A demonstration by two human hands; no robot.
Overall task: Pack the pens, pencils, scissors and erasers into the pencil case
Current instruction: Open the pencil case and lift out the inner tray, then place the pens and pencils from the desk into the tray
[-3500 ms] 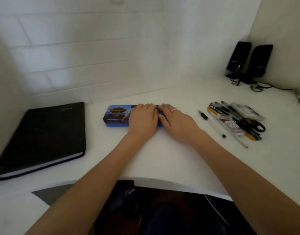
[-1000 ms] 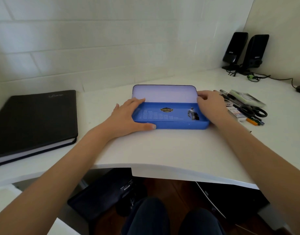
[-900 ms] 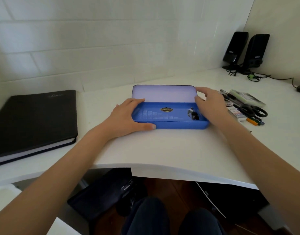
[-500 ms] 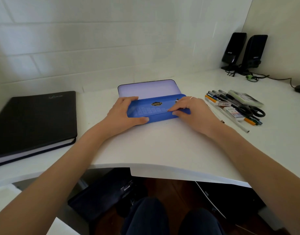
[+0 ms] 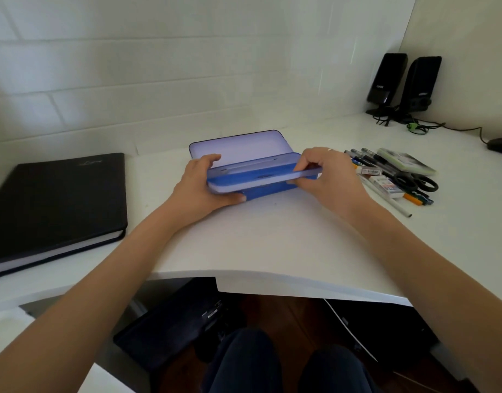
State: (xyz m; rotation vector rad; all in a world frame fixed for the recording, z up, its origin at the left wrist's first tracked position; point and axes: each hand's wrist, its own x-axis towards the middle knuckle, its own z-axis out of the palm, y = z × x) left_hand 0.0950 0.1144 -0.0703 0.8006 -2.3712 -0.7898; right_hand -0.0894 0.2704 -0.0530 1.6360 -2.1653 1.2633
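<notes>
Head view: with the pencil case (image 5: 252,177) lid already back, the right hand (image 5: 326,177) has now pinched up its inner tray while the left hand (image 5: 200,188) grips the base, so packing can begin; pens (image 5: 369,160) wait beside.

Blue pencil case (image 5: 268,188) (pale lilac inside), black notebook (image 5: 57,202), black-handled scissors (image 5: 414,182).

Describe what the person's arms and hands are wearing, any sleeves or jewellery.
Both forearms are bare, with no sleeves in view. The right hand has a pale ring on one finger. The left hand shows no ring, watch or glove.
</notes>
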